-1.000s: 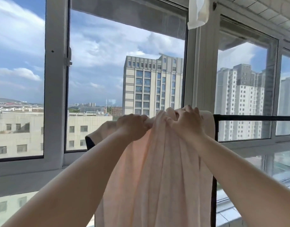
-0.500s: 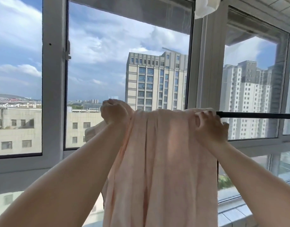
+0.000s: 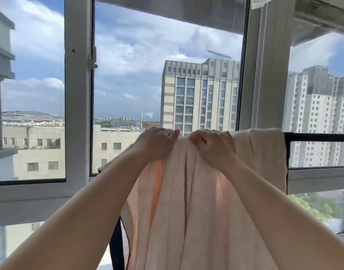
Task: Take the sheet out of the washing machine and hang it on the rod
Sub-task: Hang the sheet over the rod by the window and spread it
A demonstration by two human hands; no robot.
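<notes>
A pale pink sheet point(image 3: 196, 211) hangs in long folds over a black horizontal rod point(image 3: 319, 137) in front of the window. My left hand point(image 3: 155, 145) and my right hand point(image 3: 212, 149) sit close together at the sheet's top edge, each with fingers curled and gripping the fabric where it bends over the rod. Most of the rod is hidden under the sheet; only its right stretch shows. A corner of the sheet sticks out at the left, behind my left forearm.
A black upright of the rack point(image 3: 116, 248) stands at the lower left of the sheet. White window frames point(image 3: 77, 114) and glass are right behind the rod. A window sill point(image 3: 31, 207) runs along below.
My hands were spread apart at the sheet's two sides half a second ago; now they have come back together at the middle of the top edge. The view has shifted slightly right.
</notes>
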